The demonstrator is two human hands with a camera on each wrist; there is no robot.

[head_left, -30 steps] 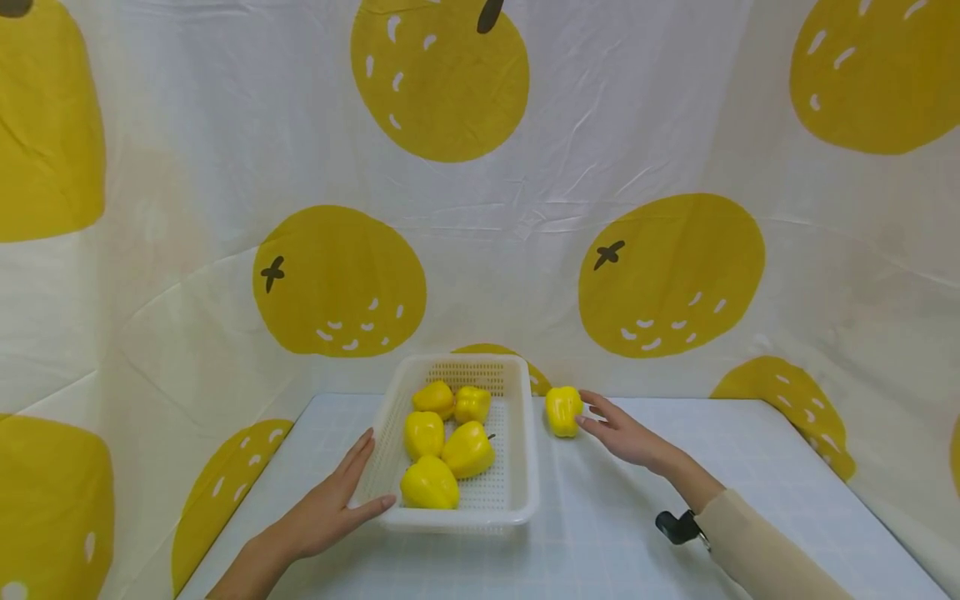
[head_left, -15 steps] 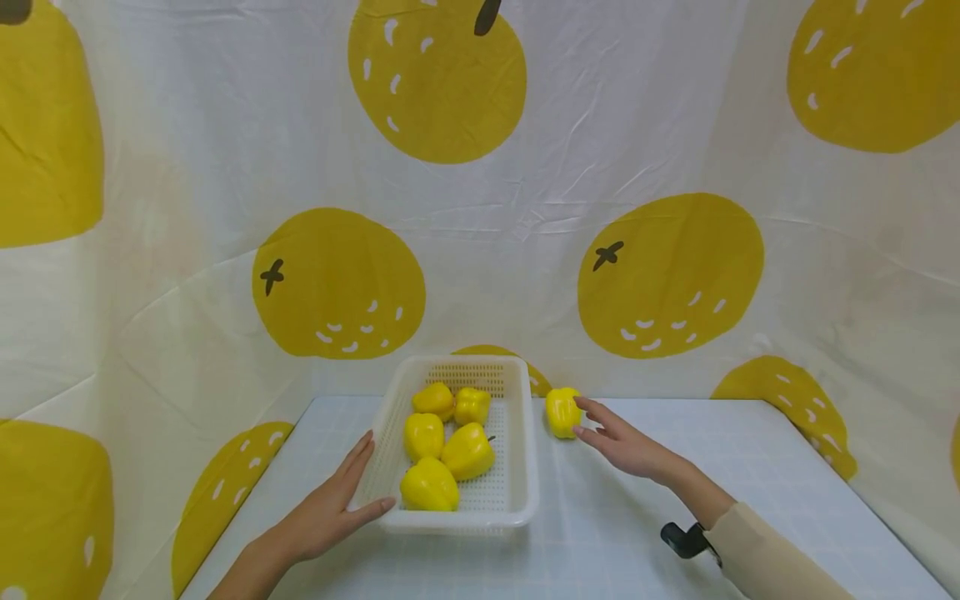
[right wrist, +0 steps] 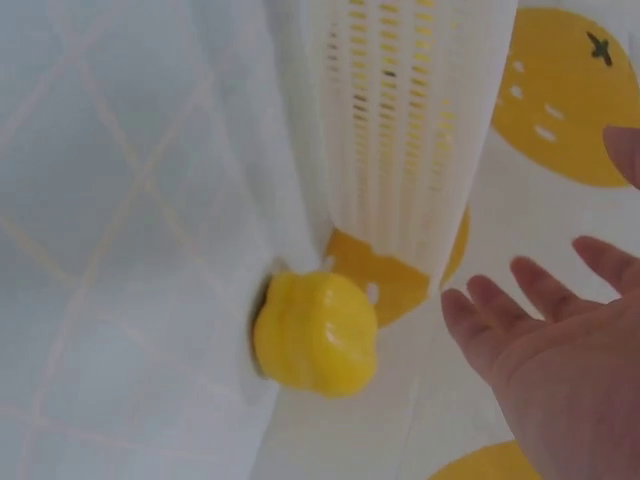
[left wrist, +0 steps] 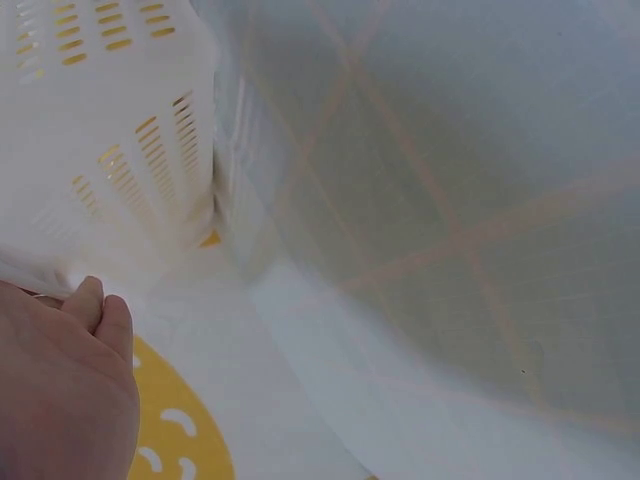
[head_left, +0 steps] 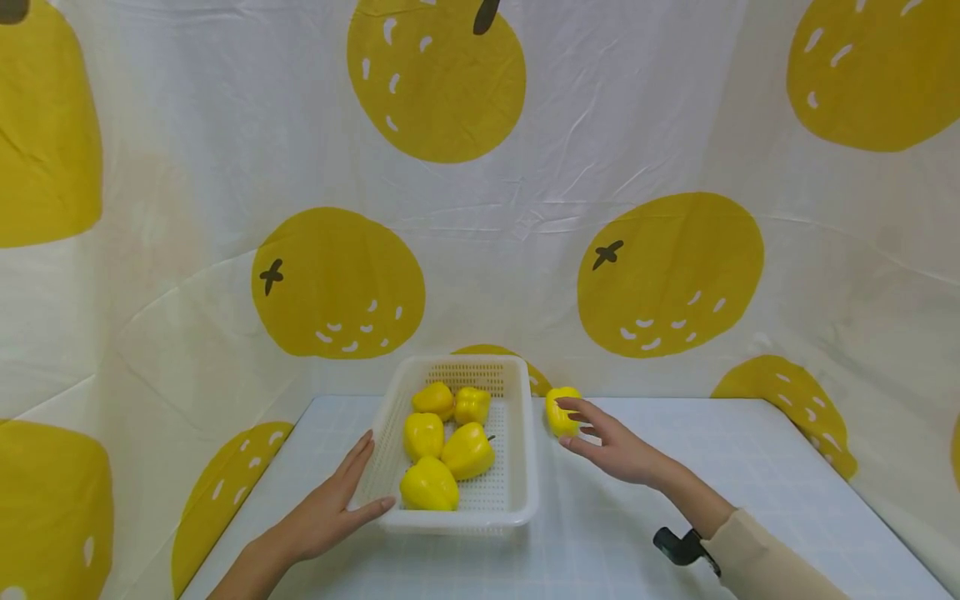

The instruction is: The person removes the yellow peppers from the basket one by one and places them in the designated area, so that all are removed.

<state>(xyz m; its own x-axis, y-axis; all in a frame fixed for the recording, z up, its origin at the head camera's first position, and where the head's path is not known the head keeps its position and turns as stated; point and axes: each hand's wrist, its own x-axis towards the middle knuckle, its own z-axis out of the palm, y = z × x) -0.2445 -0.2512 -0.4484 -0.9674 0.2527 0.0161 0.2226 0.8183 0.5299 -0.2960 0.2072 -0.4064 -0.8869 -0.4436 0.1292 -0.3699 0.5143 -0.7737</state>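
Observation:
A white plastic basket with slotted walls stands on the table. Several yellow bell peppers lie inside it. Straight fingers of my left hand rest along the basket's left side, the thumb at its front-left corner. The left wrist view shows that hand at the rim beside the slotted wall. Another yellow bell pepper sits on the table just right of the basket. My right hand, fingers spread and loosely bent, hovers before it with nothing held, covering part of it in the head view.
The table has a pale blue checked cover. A white curtain printed with big yellow fruit hangs behind it and along both sides. A black wrist-camera mount sticks out by the right sleeve.
My right hand has drawn off the lone bell pepper's side and shifted slightly left toward the basket, now in front of the pepper. The left hand, basket and peppers have stayed put.

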